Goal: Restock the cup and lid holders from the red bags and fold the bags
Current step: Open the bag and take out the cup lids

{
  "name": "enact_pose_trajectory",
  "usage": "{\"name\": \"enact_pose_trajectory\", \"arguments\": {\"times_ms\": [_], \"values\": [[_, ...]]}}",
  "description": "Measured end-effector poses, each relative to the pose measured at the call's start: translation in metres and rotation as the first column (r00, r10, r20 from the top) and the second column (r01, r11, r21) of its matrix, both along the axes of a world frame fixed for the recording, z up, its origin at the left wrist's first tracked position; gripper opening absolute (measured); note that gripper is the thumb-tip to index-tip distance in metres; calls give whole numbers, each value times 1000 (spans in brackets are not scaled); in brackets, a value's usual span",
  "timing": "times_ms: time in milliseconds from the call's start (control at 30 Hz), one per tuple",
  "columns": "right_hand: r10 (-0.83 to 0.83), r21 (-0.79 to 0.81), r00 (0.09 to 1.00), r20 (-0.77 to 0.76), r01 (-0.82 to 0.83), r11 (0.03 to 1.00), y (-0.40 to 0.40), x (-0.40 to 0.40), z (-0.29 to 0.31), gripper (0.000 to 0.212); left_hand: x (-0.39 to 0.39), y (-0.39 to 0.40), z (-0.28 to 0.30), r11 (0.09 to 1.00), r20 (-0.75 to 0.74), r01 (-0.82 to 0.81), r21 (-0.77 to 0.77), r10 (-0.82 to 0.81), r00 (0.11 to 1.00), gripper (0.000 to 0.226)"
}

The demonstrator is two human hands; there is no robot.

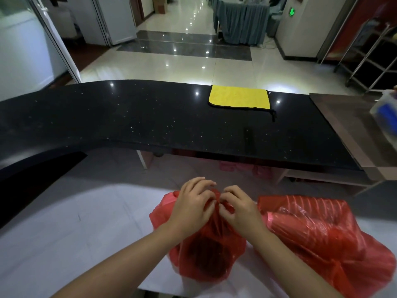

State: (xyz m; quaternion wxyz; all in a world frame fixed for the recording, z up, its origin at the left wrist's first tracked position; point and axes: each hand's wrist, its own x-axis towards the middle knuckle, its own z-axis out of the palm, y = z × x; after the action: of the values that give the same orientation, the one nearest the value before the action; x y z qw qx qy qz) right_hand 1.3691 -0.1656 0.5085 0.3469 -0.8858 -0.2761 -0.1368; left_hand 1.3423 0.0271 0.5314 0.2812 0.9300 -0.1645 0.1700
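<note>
Head view looks down on a pale worktop, where both hands work the gathered top of a red bag. Left hand and right hand pinch its bunched plastic with curled fingers. Just to the right lies a second red bag. A yellow cloth rests on the black counter beyond.

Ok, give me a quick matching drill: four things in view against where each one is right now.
1 yellow cloth
2 left bag
3 right bag
4 clear bottle

a far right edge of view
b lying untouched on the white surface
c flat on the black counter
d top pinched by both hands

Pairs: 1-c, 2-d, 3-b, 4-a
</note>
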Motion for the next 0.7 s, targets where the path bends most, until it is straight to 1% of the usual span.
{"name": "enact_pose_trajectory", "arguments": {"times_ms": [100,167,300,367,400,467,533,567,633,700], "values": [[-7,-13,998,64,8,1000,-4,3,-6,13,-3,1,0,998,-47,-53,-38,51,998,10],[6,-13,998,69,-6,1000,-6,4,-10,13,-2,3,-2,990,-97,-109,-86,100,990,6],[6,3,999,40,-6,1000,-6,6,-13,12,1,0,-3,933,-288,-256,-252,181,941,6],[18,-1,999,48,-18,1000,-4,6,-13,12,0,-3,-3,908,-349,-296,-295,187,918,9],[27,-8,998,55,-27,1000,-3,6,-12,12,-1,-2,-4,919,-331,-276,-280,177,927,9],[45,-47,997,66,-42,998,-1,5,-10,16,-2,0,-3,962,-243,-178,-206,126,962,7],[56,-92,995,80,-48,995,1,4,-8,20,-2,6,-1,991,-194,-87,-98,67,979,6],[63,-101,994,90,-54,993,1,4,-8,19,-1,8,0,999,-191,-46,-21,41,981,10],[74,-92,991,110,-64,994,-1,2,-7,15,1,12,3,989,-182,42,139,-16,983,19],[73,-81,991,111,-64,995,-4,0,-7,14,2,14,6,977,-131,93,193,-69,989,20]]}}
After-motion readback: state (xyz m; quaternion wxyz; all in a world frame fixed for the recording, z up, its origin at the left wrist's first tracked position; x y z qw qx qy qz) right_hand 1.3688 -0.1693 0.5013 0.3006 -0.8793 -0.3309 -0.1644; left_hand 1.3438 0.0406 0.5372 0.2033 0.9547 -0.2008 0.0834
